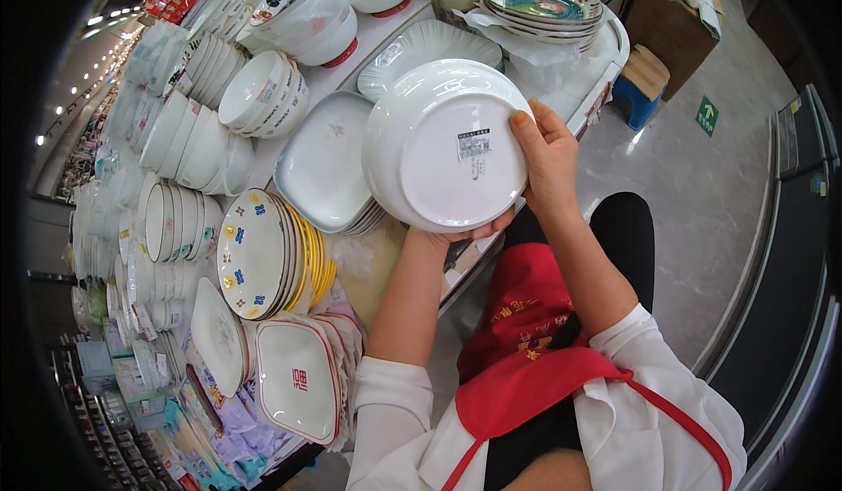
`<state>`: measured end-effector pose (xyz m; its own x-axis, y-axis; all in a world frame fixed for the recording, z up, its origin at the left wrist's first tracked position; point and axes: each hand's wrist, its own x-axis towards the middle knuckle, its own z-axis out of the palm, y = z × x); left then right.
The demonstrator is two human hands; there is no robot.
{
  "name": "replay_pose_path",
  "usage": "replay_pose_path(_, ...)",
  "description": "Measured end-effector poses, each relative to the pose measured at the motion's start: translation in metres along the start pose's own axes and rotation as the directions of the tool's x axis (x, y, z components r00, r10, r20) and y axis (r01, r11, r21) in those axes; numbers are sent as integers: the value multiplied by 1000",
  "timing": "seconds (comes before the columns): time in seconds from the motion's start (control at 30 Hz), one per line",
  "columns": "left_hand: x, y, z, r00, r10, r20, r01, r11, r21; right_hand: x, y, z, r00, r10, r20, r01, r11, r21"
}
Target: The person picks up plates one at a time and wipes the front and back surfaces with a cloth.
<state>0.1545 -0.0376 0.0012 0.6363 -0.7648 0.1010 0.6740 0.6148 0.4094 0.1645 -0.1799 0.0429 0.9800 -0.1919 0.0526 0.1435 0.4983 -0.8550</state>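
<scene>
White dish (pixel 430 175) is held: right fingers (pixel 550 121) grasp its right edge, left fingers (pixel 493 227) grasp its lower edge.

White table (pixel 572 94) under stacks of plates (pixel 253 258) and bowls (pixel 253 92)

A round white dish (pixel 438 175) is held in two bare hands at the table's edge, its underside, with a small printed label (pixel 474 146), turned toward the viewer. Its right side is gripped by the right hand (pixel 552 156), thumb on the underside; its lower edge is supported by the left hand (pixel 478 231), which is partly hidden. White sleeves (pixel 395 403) and a red apron (pixel 526 390) are worn. The table (pixel 621 45) is crowded with pale square plates (pixel 324 162), yellow-and-blue patterned round plates (pixel 252 258), red-rimmed plates (pixel 298 394) and white bowls (pixel 263 92). At right, a green arrow sign (pixel 707 116) is set on the grey floor (pixel 684 228).
</scene>
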Motion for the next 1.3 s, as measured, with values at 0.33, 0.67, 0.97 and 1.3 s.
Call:
replay_pose_path(0.33,4,1,21,997,-3,-78,4,1000,6,-5,-4,8,1000,19,-19,-21,997,-79)
replay_pose_path(0.67,5,0,22,999,12,-53,-14,999,-34,-2,1,4,1000,13,-27,-16,995,-101)
replay_pose_path(0.97,5,8,27,865,387,-321,-292,906,305,-7,8,-2,999,-30,-30,29,1000,-11)
replay_pose_path(1.3,0,-7,32,724,516,-458,-34,690,723,-5,20,-25,979,-144,147,152,987,-51)
